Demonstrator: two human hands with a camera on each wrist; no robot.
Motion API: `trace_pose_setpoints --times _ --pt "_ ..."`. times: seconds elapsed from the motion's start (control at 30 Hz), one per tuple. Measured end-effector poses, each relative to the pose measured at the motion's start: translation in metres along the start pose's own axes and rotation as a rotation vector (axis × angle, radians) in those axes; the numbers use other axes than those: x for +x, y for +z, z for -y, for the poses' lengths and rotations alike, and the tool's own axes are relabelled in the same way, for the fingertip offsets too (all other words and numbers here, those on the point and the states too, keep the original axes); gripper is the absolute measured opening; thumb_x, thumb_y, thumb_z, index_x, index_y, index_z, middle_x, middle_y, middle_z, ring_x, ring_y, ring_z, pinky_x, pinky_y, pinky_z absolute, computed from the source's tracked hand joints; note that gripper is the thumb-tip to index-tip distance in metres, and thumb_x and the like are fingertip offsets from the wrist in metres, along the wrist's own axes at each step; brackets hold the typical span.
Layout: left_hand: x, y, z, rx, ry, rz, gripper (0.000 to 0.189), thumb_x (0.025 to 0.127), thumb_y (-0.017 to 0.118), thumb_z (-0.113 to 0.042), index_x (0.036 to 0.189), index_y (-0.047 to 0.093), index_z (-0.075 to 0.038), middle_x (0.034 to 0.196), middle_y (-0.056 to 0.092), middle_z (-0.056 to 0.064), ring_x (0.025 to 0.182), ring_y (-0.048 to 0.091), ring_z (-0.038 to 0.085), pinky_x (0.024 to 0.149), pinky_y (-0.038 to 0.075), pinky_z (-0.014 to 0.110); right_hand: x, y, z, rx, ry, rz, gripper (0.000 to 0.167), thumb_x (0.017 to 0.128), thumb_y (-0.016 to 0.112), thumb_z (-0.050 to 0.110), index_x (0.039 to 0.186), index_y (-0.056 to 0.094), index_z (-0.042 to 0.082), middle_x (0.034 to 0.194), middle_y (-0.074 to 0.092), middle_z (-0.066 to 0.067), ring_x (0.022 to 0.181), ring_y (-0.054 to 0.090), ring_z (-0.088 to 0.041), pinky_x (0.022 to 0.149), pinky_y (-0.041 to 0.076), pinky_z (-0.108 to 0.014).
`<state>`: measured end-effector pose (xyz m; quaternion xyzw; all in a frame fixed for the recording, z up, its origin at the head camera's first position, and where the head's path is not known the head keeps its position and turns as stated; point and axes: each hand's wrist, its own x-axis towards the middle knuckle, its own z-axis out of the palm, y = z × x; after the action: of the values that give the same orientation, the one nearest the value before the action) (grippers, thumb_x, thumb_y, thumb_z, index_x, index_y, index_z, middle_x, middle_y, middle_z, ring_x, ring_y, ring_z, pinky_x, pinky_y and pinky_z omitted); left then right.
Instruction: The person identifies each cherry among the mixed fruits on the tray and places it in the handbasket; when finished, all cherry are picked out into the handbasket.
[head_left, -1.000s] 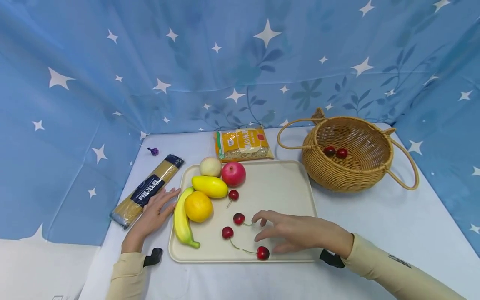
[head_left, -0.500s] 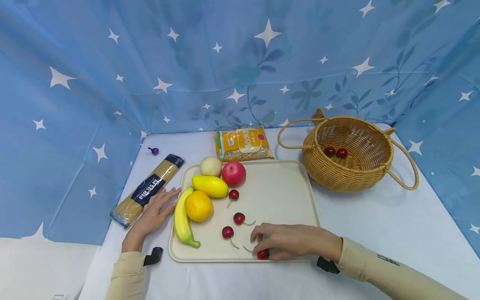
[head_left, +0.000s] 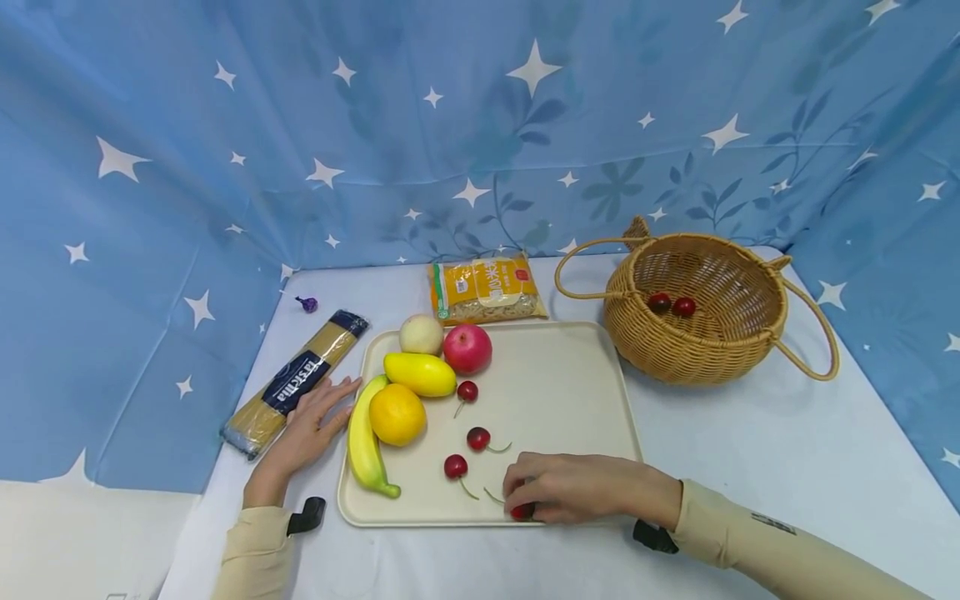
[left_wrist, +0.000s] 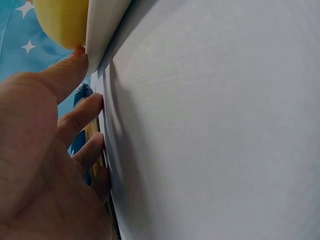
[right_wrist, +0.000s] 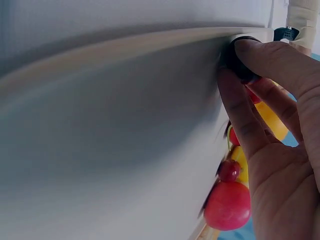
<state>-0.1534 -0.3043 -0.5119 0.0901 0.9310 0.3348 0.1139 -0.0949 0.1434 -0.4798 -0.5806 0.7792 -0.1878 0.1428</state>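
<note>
My right hand [head_left: 573,487] pinches a dark red cherry [head_left: 522,512] near the front edge of the beige tray [head_left: 562,375]; its stem points left. In the right wrist view, thumb and fingers close around the dark cherry [right_wrist: 240,59]. Three other cherries lie on the tray: one [head_left: 455,466] close to the held one, one [head_left: 477,438] behind it and one [head_left: 467,391] beside the yellow mango [head_left: 420,373]. My left hand [head_left: 306,429] lies with fingers spread at the tray's left edge, its thumb touching the rim by the banana [head_left: 367,442].
An orange [head_left: 397,414], a pomegranate-like red fruit [head_left: 467,348] and a pale round fruit [head_left: 422,335] share the tray. A wicker basket [head_left: 697,354] with two cherries stands at right. A spaghetti pack [head_left: 296,379], a yellow food bag [head_left: 487,289] and a purple-wrapped candy [head_left: 307,304] lie around.
My right hand has come down and slightly toward the front edge, and its fingers have closed on the nearest cherry. The left hand stays in place.
</note>
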Motion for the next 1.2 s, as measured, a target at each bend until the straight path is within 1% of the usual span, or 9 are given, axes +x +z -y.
trace_pose_setpoints --times 0.3,0.57,0.77,0.9,1.0,1.13,1.2 --pt "-0.001 0.000 0.000 -0.003 -0.001 -0.004 0.050 0.113 0.055 -0.035 0.161 0.049 -0.027 0.174 0.036 0.016 0.165 0.009 0.049 0.119 0.007 0.081 0.003 0.001 0.001 0.004 -0.009 -0.009 0.024 0.099 0.078 0.013 0.122 0.078 0.019 0.126 0.070 0.008 0.116 0.061 -0.005 0.103 0.051 -0.012" --pt "0.000 0.000 0.000 0.004 -0.005 0.002 0.050 0.113 0.054 -0.036 0.162 0.049 -0.028 0.174 0.036 0.015 0.166 0.008 0.048 0.119 0.004 0.084 0.002 0.000 0.002 0.006 0.008 -0.004 0.024 0.099 0.078 0.014 0.123 0.078 0.019 0.127 0.069 0.007 0.119 0.061 -0.006 0.105 0.053 -0.014" --pt "0.000 0.000 0.000 0.005 0.000 0.002 0.050 0.113 0.054 -0.036 0.162 0.049 -0.027 0.174 0.036 0.016 0.165 0.008 0.049 0.119 0.005 0.084 0.000 -0.002 0.001 0.027 0.027 -0.008 0.025 0.100 0.077 0.013 0.125 0.077 0.020 0.128 0.069 0.008 0.119 0.061 -0.004 0.105 0.053 -0.015" --pt "0.000 0.000 -0.001 0.004 0.003 -0.003 0.050 0.113 0.055 -0.035 0.162 0.049 -0.026 0.174 0.036 0.017 0.165 0.009 0.049 0.119 0.006 0.083 0.000 -0.004 0.001 0.016 0.021 -0.039 0.026 0.099 0.078 0.013 0.124 0.078 0.019 0.127 0.069 0.007 0.118 0.061 -0.004 0.104 0.053 -0.014" --pt "-0.001 0.001 0.000 0.001 0.000 -0.004 0.050 0.113 0.055 -0.034 0.162 0.049 -0.026 0.173 0.036 0.017 0.165 0.009 0.050 0.118 0.007 0.082 0.000 -0.009 0.000 -0.010 0.001 -0.074 0.026 0.098 0.079 0.012 0.123 0.078 0.018 0.126 0.070 0.006 0.118 0.062 -0.005 0.104 0.054 -0.015" --pt "0.000 0.001 0.000 0.003 -0.006 0.000 0.050 0.113 0.054 -0.035 0.162 0.049 -0.025 0.174 0.036 0.017 0.165 0.008 0.050 0.118 0.007 0.082 0.000 -0.020 -0.002 -0.041 -0.016 -0.101 0.026 0.097 0.081 0.013 0.122 0.078 0.016 0.126 0.070 0.004 0.118 0.063 -0.008 0.104 0.055 -0.017" --pt "0.000 0.001 0.000 0.002 -0.007 0.001 0.050 0.113 0.054 -0.035 0.162 0.049 -0.025 0.174 0.036 0.017 0.165 0.008 0.050 0.118 0.006 0.082 0.000 -0.027 -0.003 -0.050 -0.006 -0.110 0.028 0.096 0.082 0.013 0.123 0.077 0.016 0.126 0.069 0.003 0.118 0.064 -0.009 0.104 0.056 -0.017"
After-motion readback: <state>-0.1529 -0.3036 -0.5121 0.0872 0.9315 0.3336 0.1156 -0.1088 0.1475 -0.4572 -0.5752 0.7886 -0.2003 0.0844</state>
